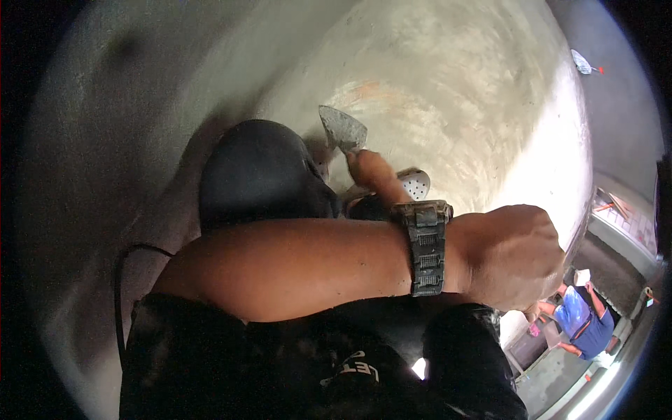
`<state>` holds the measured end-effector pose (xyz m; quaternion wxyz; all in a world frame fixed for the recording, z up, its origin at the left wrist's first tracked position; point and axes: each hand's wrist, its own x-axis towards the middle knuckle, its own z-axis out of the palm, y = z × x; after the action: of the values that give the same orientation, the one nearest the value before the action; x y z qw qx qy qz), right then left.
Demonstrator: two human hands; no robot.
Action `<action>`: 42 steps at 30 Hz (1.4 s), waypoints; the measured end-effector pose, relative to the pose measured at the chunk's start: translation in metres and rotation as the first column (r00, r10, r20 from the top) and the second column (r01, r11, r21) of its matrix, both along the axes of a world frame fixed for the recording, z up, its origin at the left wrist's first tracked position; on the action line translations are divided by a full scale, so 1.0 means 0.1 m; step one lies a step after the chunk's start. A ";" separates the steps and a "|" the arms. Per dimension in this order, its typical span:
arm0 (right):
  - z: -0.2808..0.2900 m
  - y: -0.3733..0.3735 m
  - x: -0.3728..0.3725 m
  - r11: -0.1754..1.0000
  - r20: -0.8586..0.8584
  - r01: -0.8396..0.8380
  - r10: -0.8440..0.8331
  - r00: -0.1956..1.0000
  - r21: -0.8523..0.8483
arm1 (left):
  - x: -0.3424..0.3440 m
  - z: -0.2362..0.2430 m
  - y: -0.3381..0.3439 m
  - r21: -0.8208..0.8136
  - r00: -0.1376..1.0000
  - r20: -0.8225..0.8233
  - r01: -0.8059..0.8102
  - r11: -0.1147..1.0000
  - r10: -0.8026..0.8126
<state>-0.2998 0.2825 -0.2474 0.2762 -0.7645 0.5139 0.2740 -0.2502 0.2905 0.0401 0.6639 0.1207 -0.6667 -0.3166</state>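
My right hand point(374, 171) is wrapped round the handle of a metal scraper point(341, 126), its flat blade over the pale, smeared plaster surface point(434, 84). My left forearm crosses in front of me, a dark watch point(427, 248) on its wrist. At its end my left hand point(507, 255) is curled with its back toward the camera; whatever its fingers hold is hidden. My bent knee point(252, 175) is beside the scraper, and a perforated clog point(416, 183) shows behind my right hand.
The curved plastered surface wraps round me, shadowed at left. A black cable point(122, 280) loops beside me. At lower right another person point(588, 325) in blue holds a pale object point(581, 278), near a ledge. A small bag point(581, 61) lies at upper right.
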 end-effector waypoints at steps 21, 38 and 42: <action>-0.52 -0.57 0.39 0.991 0.140 0.033 -0.052 0.989 0.133 | -0.09 -0.13 -0.69 -0.105 0.955 0.206 -0.196 0.975 0.214; -0.19 -0.45 0.06 0.971 0.154 0.233 -0.238 0.959 0.050 | -0.08 0.06 -0.38 -0.008 0.989 0.029 -0.144 0.990 0.144; 0.08 -0.65 0.16 0.957 0.132 0.238 -0.261 0.956 0.167 | 0.11 -0.01 -0.34 0.001 1.000 0.010 -0.009 1.000 0.009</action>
<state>-0.2841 0.2174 -0.2395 0.4037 -0.6894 0.5616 0.2152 -0.2390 0.2561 0.0391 0.6620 0.1257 -0.6692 -0.3134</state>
